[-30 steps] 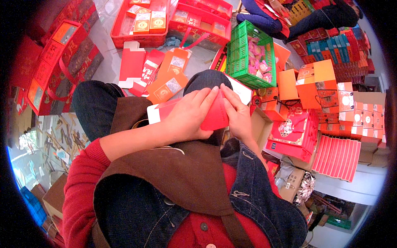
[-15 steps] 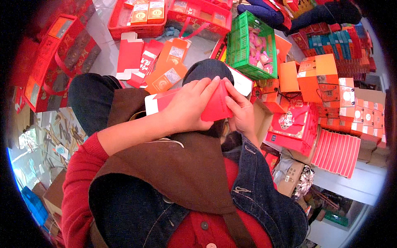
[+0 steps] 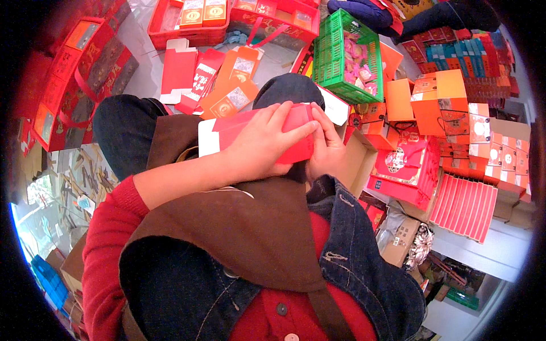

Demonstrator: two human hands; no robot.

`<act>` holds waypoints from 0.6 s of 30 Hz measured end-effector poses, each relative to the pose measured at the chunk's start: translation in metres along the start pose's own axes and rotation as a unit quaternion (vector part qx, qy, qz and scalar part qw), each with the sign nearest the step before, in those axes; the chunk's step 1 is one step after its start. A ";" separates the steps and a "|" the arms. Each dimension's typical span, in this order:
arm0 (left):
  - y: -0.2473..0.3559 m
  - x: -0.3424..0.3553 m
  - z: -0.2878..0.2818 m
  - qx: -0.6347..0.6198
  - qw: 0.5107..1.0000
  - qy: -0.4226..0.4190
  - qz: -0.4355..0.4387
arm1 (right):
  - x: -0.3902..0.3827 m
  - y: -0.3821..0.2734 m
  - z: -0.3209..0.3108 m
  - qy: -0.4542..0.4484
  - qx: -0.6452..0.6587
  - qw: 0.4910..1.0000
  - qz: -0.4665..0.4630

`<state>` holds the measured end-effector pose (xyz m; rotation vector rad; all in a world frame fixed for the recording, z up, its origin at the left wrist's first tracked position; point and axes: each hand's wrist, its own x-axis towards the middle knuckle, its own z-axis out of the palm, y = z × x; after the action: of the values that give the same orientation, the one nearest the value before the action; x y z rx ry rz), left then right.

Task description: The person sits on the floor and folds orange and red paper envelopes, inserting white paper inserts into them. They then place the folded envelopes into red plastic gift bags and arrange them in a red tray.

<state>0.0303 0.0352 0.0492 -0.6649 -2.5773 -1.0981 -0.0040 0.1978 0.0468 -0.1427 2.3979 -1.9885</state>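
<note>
Both my hands grip a red card box (image 3: 230, 132) with white flaps at its left end, held over my dark jeans and brown apron (image 3: 244, 227). My left hand (image 3: 263, 142) lies across the box from below left, fingers bent over its top, one reaching to the right edge. My right hand (image 3: 325, 148) holds that right end, its fingertips beside those of the left; its thumb is hard to make out. Beyond my knee lie flattened red cartons (image 3: 177, 71) and orange ones (image 3: 230, 96).
A green crate (image 3: 334, 68) of pink packets, red baskets (image 3: 187, 37) and red gift bags (image 3: 79, 68) surround me. Orange boxes (image 3: 438, 108) and a red ridged tray (image 3: 460, 207) stand at right. Another person's legs (image 3: 443, 17) show at top right.
My left hand's fingers have shifted, one now angled down and right onto the box's right edge. My right fingers moved slightly with them. The surroundings sit higher in the picture.
</note>
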 end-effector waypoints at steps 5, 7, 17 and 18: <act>0.000 0.002 0.001 -0.009 1.000 0.008 -0.020 | -0.015 0.014 -0.018 -0.033 0.140 0.989 -0.023; 0.000 0.002 0.002 -0.013 1.000 0.005 -0.026 | -0.025 0.010 -0.018 -0.023 0.021 0.999 -0.042; -0.002 0.003 0.011 -0.050 0.996 0.049 -0.062 | -0.016 -0.015 -0.006 -0.084 -0.085 0.990 -0.073; -0.002 0.003 0.012 -0.054 0.995 0.055 -0.063 | -0.016 -0.005 -0.009 -0.101 -0.144 0.979 -0.100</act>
<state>0.0256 0.0435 0.0410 -0.4549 -2.5086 -1.2844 0.0113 0.2071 0.0526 -0.5849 2.6050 -1.5837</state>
